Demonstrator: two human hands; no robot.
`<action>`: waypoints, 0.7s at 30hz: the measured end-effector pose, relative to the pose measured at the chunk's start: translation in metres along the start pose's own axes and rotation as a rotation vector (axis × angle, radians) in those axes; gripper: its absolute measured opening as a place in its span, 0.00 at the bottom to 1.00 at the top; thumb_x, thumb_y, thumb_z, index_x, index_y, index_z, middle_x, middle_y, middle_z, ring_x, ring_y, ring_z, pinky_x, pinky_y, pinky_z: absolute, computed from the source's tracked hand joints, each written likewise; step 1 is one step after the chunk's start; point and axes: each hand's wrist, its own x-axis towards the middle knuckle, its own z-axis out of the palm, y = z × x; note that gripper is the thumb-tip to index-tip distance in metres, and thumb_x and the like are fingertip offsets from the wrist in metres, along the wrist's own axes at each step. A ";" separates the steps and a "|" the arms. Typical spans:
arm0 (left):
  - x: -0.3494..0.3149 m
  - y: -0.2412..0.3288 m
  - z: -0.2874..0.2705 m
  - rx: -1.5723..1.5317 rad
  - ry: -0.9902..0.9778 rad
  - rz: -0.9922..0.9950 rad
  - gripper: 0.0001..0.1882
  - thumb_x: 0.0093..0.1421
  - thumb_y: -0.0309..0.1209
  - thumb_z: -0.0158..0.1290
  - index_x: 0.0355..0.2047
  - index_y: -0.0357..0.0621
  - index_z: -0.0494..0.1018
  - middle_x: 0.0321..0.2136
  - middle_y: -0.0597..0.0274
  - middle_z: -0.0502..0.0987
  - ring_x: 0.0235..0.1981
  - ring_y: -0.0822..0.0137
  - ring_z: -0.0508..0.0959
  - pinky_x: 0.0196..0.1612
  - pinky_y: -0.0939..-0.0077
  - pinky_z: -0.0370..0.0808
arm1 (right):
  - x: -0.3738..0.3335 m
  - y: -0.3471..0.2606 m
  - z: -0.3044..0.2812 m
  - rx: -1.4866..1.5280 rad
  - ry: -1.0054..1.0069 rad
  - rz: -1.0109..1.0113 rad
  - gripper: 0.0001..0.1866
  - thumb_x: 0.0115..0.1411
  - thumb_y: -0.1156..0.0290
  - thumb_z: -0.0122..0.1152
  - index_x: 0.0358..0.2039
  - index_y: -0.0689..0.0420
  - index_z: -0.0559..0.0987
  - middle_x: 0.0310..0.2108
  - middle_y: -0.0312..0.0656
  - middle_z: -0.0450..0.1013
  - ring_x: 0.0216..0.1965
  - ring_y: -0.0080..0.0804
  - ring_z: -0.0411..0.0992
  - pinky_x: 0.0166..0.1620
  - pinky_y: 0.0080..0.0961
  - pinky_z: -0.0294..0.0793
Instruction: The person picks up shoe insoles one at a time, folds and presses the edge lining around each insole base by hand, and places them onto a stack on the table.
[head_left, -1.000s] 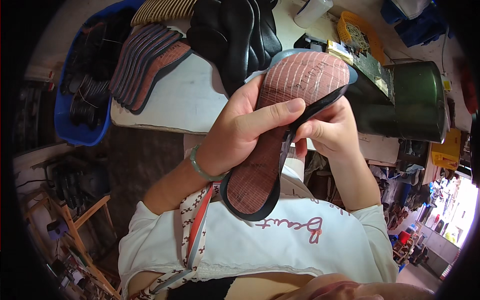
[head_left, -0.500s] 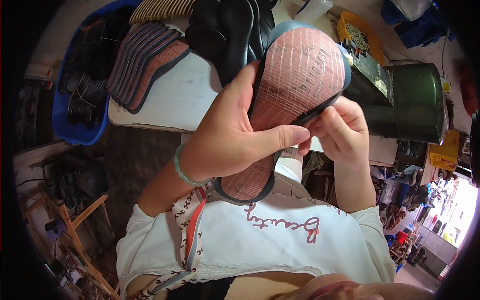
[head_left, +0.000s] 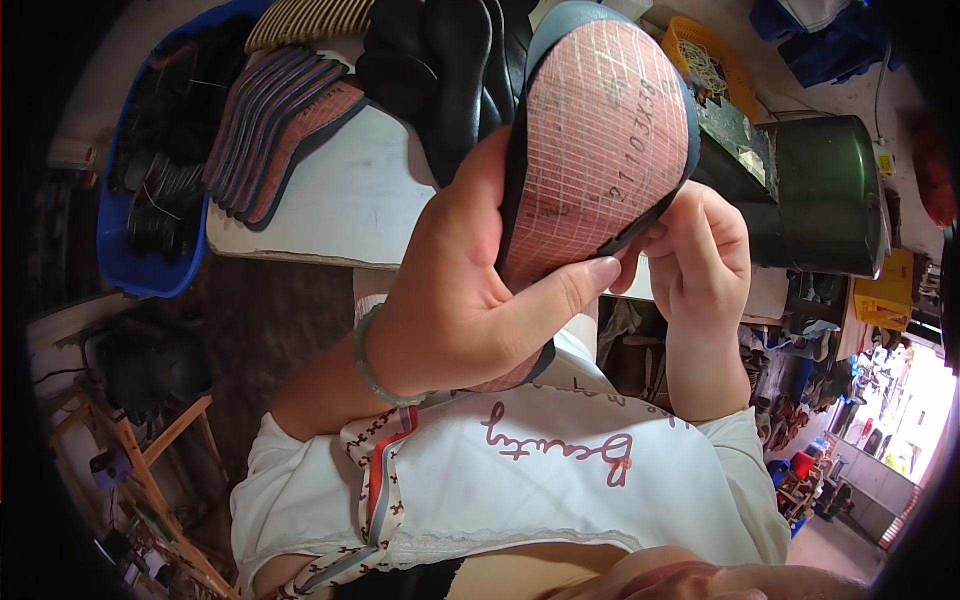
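Note:
A shoe insole (head_left: 590, 140) is held up before me, its reddish, white-gridded underside with handwriting facing me and a dark rim around it. My left hand (head_left: 465, 290) is wrapped round its narrow middle, thumb lying across the front. At the right-hand edge of the wide end, the bent fingers of my right hand (head_left: 705, 255) pinch the dark rim. Exactly what those fingertips grip is partly hidden behind the insole. Below my left wrist, only a bit of the narrow end shows.
On the white table (head_left: 330, 215) lie a fanned row of similar insoles (head_left: 285, 140) and glossy black shaped pieces (head_left: 435, 80). A blue tub (head_left: 150, 275) of dark parts stands left. To the right are a dark green cylindrical machine (head_left: 830, 200) and a yellow basket (head_left: 735, 75). A wooden frame (head_left: 165, 435) stands lower left.
The insole has moved slightly up and its wide end has tipped, so its narrow end is now mostly hidden. Both hands keep hold; the right has shifted slightly at the rim.

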 end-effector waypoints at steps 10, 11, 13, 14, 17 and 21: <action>-0.007 -0.001 0.007 -0.209 0.109 -0.175 0.35 0.55 0.17 0.55 0.60 0.33 0.50 0.51 0.54 0.69 0.52 0.67 0.71 0.57 0.71 0.66 | 0.002 -0.006 0.012 0.054 0.063 0.242 0.14 0.57 0.75 0.64 0.43 0.65 0.75 0.35 0.41 0.76 0.25 0.18 0.72 0.19 0.12 0.69; -0.007 -0.002 0.006 -0.207 0.106 -0.175 0.35 0.55 0.17 0.55 0.60 0.33 0.50 0.51 0.54 0.69 0.52 0.67 0.71 0.57 0.71 0.66 | 0.001 -0.006 0.015 0.053 0.099 0.253 0.13 0.58 0.73 0.63 0.42 0.65 0.75 0.35 0.40 0.76 0.23 0.18 0.72 0.18 0.12 0.68; -0.005 -0.002 0.003 -0.231 0.113 -0.173 0.32 0.57 0.18 0.53 0.59 0.30 0.51 0.50 0.54 0.68 0.51 0.70 0.71 0.53 0.75 0.70 | 0.002 0.000 0.013 0.079 0.081 0.255 0.13 0.60 0.70 0.61 0.41 0.64 0.76 0.32 0.38 0.75 0.23 0.19 0.71 0.22 0.14 0.70; -0.004 -0.002 0.003 -0.223 0.110 -0.175 0.32 0.57 0.18 0.53 0.59 0.30 0.51 0.50 0.54 0.68 0.51 0.70 0.71 0.53 0.75 0.70 | 0.003 0.005 0.014 0.093 0.094 0.227 0.12 0.60 0.71 0.61 0.41 0.64 0.75 0.32 0.38 0.75 0.25 0.20 0.71 0.26 0.15 0.72; 0.000 -0.002 0.003 -0.306 0.173 -0.251 0.31 0.59 0.20 0.53 0.59 0.31 0.51 0.50 0.55 0.68 0.51 0.71 0.70 0.54 0.75 0.69 | 0.005 0.010 0.016 0.007 -0.009 0.180 0.19 0.56 0.77 0.65 0.47 0.61 0.70 0.35 0.36 0.71 0.35 0.21 0.70 0.40 0.19 0.73; 0.004 -0.008 0.000 -0.272 0.272 -0.158 0.29 0.61 0.23 0.53 0.58 0.33 0.53 0.51 0.56 0.68 0.51 0.71 0.69 0.56 0.76 0.65 | 0.002 0.008 0.015 0.020 -0.092 0.569 0.15 0.58 0.72 0.65 0.42 0.60 0.71 0.32 0.32 0.70 0.33 0.18 0.69 0.38 0.19 0.73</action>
